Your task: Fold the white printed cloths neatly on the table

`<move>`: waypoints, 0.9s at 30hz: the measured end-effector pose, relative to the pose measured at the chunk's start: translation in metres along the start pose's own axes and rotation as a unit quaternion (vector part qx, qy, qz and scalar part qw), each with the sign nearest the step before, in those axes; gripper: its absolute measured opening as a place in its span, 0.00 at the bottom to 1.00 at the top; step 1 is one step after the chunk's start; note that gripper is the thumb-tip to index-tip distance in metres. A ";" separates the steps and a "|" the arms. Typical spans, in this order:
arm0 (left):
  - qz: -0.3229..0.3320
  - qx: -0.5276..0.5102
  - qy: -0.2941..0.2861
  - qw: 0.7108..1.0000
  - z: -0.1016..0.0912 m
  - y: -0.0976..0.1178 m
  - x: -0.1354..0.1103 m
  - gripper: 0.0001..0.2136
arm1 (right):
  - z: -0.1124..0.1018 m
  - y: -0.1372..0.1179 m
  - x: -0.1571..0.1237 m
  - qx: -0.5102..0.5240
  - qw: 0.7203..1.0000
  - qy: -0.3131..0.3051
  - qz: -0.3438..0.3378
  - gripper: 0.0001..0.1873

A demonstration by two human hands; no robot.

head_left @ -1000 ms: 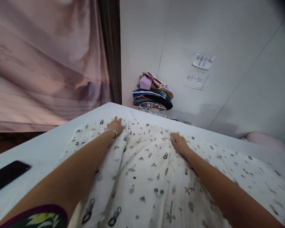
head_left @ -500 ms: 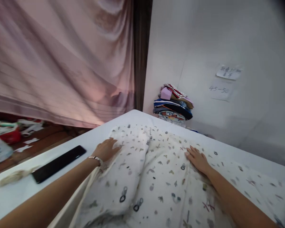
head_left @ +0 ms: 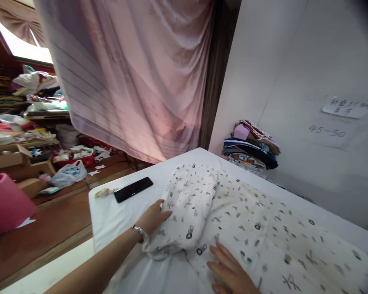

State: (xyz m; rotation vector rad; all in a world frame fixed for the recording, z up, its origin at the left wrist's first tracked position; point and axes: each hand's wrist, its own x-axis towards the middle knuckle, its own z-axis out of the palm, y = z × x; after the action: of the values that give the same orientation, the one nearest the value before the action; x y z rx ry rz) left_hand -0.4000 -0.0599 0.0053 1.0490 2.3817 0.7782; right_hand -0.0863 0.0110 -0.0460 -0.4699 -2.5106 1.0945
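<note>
A white patterned garment (head_left: 233, 216) with small grey and olive prints lies spread on a white table (head_left: 116, 216). My left hand (head_left: 153, 216) rests flat, fingers stretched out, on the garment's folded left part. A bracelet sits on that wrist. My right hand (head_left: 230, 269) lies flat with fingers apart on the near edge of the garment, low in the view. Neither hand grips the cloth.
A black phone (head_left: 133, 189) lies on the table's left end, beside a small crumpled scrap (head_left: 102, 192). A stack of folded clothes (head_left: 251, 145) stands in the far corner against the white wall. A pink curtain (head_left: 135, 73) hangs behind. Cluttered boxes and bags (head_left: 69, 173) lie at left.
Both hands have slid back along the garment towards me, the left down its folded left part. The view has swung left, showing the table's end and the cluttered floor.
</note>
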 end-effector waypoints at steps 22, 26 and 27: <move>0.242 -0.255 0.185 0.918 -0.054 0.155 0.027 0.26 | -0.011 -0.073 0.009 0.283 0.927 0.150 0.196 0.19; 0.478 -0.069 -0.068 0.873 0.045 0.203 -0.039 0.25 | -0.036 -0.049 -0.020 0.434 0.811 0.329 0.215 0.24; 0.541 -0.016 -0.153 0.827 0.074 0.205 -0.063 0.27 | -0.043 -0.044 -0.032 0.466 0.777 0.361 0.222 0.24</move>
State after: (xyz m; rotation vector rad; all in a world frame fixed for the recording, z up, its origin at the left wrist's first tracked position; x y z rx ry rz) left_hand -0.2095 0.0300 0.0900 2.3283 1.3378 0.8614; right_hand -0.0453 -0.0040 0.0082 -0.9441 -1.0066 1.7165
